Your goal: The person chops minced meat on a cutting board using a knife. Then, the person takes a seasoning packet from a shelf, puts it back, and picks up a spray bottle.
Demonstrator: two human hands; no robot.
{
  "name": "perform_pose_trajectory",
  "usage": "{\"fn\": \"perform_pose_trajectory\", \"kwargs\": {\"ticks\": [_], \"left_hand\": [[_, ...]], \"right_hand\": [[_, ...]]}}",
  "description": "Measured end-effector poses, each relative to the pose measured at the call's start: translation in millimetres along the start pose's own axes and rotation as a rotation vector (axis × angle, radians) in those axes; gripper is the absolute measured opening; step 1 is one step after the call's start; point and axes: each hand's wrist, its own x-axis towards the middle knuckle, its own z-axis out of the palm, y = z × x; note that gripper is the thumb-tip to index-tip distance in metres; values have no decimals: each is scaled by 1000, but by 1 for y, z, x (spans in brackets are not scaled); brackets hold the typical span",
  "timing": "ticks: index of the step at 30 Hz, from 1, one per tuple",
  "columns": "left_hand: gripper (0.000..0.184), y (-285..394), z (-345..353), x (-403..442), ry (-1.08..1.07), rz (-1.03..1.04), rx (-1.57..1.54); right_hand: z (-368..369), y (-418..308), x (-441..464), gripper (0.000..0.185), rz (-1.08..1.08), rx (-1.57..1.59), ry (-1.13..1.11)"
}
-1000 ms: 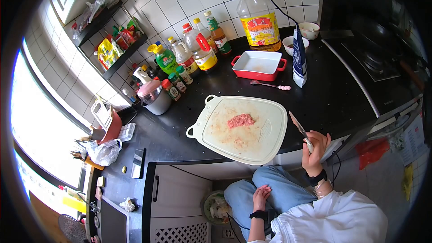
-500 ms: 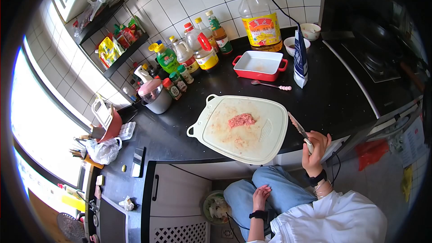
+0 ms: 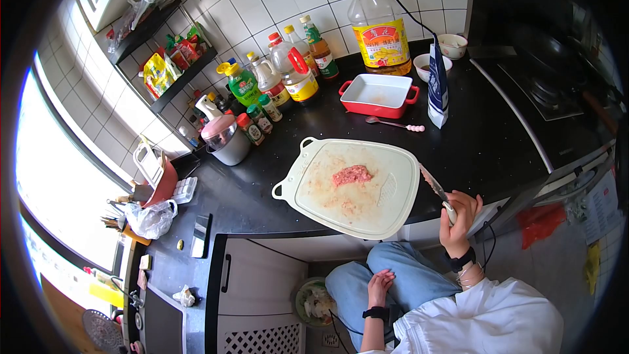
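Observation:
Minced meat [image 3: 352, 175] lies in a small heap on a pale green cutting board [image 3: 400, 190], with smears and bits of meat around it. My right hand [image 3: 462, 212] is closed round the handle of a knife [image 3: 434, 182], just right of the board; meat residue clings to the blade, whose tip is near the board's right edge. My left hand [image 3: 381, 282] rests on my lap near the jeans, below the counter, its fingers loosely curled and apart, holding nothing. Behind the board are a red baking dish [image 3: 378, 96] and a spoon with a pink handle [image 3: 414, 128].
Sauce bottles [image 3: 298, 82] and a large oil bottle [image 3: 380, 39] stand along the tiled wall. A blue and white bag [image 3: 438, 88] stands upright beside two bowls. At the left are a chopper [image 3: 226, 137] and a phone [image 3: 200, 236]; a stove [image 3: 544, 88] is at the right.

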Motion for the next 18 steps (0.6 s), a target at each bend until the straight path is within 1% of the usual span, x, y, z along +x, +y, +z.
{"fn": "perform_pose_trajectory", "kwargs": {"ticks": [18], "left_hand": [[28,1,0,-1,-3,3,0]], "right_hand": [[0,0,0,14,2,0,-2]]}}
